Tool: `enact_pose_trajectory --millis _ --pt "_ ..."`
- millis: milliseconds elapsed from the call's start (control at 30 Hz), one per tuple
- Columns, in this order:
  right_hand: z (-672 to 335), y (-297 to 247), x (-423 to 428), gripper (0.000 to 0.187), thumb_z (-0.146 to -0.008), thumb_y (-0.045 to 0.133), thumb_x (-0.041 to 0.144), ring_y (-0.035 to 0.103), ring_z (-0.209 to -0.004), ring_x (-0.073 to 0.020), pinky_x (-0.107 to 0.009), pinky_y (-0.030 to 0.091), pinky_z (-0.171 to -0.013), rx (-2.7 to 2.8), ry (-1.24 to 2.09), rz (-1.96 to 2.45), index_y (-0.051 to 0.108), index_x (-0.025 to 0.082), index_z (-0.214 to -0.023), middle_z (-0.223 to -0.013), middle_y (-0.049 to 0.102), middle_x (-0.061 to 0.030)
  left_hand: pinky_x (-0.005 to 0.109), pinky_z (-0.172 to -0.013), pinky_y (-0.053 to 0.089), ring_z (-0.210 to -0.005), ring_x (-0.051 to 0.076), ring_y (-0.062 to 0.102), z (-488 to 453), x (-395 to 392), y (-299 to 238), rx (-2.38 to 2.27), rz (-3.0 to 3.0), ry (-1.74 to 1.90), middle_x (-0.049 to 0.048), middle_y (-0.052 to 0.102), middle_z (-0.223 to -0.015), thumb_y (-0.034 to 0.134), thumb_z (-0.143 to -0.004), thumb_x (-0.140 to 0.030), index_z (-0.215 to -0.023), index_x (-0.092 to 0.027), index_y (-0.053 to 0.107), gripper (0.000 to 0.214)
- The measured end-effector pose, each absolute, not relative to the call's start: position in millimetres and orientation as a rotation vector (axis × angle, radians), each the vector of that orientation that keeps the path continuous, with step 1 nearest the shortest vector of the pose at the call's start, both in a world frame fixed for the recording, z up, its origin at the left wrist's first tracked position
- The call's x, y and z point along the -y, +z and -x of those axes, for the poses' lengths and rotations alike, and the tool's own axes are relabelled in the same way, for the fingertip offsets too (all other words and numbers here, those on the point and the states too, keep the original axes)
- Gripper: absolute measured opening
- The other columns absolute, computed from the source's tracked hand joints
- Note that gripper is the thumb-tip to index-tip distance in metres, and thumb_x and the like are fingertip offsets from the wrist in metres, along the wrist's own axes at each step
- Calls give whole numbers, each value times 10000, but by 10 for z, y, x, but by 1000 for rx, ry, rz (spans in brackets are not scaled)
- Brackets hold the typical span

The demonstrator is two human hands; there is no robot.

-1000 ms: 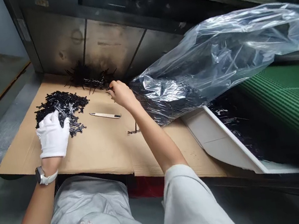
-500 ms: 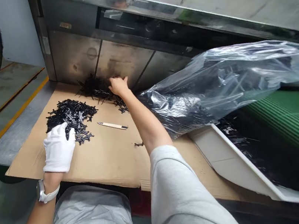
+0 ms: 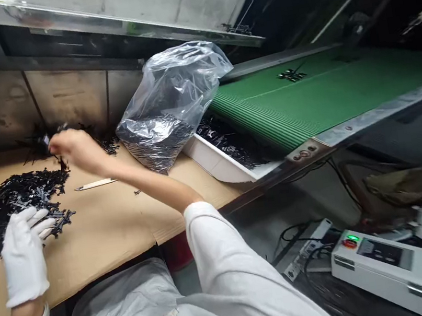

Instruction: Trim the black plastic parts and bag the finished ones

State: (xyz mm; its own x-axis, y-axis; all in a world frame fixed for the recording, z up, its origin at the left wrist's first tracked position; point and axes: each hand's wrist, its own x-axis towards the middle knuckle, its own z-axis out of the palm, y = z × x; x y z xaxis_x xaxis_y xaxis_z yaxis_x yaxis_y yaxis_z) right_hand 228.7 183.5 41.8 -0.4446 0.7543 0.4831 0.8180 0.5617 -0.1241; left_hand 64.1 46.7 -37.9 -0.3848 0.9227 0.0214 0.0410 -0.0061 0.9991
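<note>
My left hand [image 3: 24, 249], in a white glove, lies with fingers spread on the near edge of a pile of small black plastic parts [image 3: 15, 200] on the cardboard sheet [image 3: 103, 232]. My bare right hand [image 3: 75, 149] is raised over the far side of the cardboard, fingers pinched on a few black parts beside a second dark heap [image 3: 40, 141] against the metal wall. A pale utility knife [image 3: 94, 184] lies on the cardboard between the piles and my right forearm.
A clear plastic bag [image 3: 170, 100] of black parts leans on a white tray [image 3: 215, 162] at the end of a green conveyor belt [image 3: 305, 96]. A white control box [image 3: 389, 263] with a green lamp and cables sit on the floor at right.
The view has swung right, showing the conveyor and control box. My right hand has lifted off the far heap with parts pinched in it. My left hand stays on the near pile.
</note>
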Motion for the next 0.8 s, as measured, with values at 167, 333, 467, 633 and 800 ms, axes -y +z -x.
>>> enact_pose_trajectory --millis 167,333,467,633,800 --pt "-2307 -131 -696 242 -978 432 136 577 -828 -158 -278 471 -765 2447 -123 828 675 133 -972 -884 703 -69 443 -975 505 -1041 255 645 -1085 -672 -570 -1602 -1045 1559 128 679 -1075 472 -876 -461 -962 -172 581 321" --pt "-2411 -338 -412 245 -983 420 161 603 -826 -174 -297 487 -759 2135 230 825 659 150 -931 -886 702 -101 320 -916 516 -984 202 641 -1237 -644 -725 -1668 -1105 1646 99 672 -990 502 -860 -401 -949 -176 597 260" --pt "-2344 -423 -463 117 -905 567 241 636 -700 -151 -282 513 -668 1633 866 910 663 187 -865 -810 717 -43 231 -469 461 -478 115 513 -1252 -534 -608 -1523 -1014 1454 -30 492 -579 390 -909 -478 -907 -207 552 316" --pt "-2476 -525 -566 109 -875 576 279 663 -759 -157 -307 534 -728 1341 926 998 660 211 -886 -835 730 -35 208 -389 361 -396 81 413 -946 -585 -519 -1687 -1106 1320 -35 501 -623 275 -941 -524 -883 -210 512 397" --pt "-2637 -527 -602 180 -923 489 197 678 -934 -180 -350 521 -865 1743 817 967 665 231 -921 -917 725 -37 299 -846 482 -918 221 656 -577 -720 -518 -2029 -1634 1122 128 704 -918 441 -919 -422 -805 -176 638 335"
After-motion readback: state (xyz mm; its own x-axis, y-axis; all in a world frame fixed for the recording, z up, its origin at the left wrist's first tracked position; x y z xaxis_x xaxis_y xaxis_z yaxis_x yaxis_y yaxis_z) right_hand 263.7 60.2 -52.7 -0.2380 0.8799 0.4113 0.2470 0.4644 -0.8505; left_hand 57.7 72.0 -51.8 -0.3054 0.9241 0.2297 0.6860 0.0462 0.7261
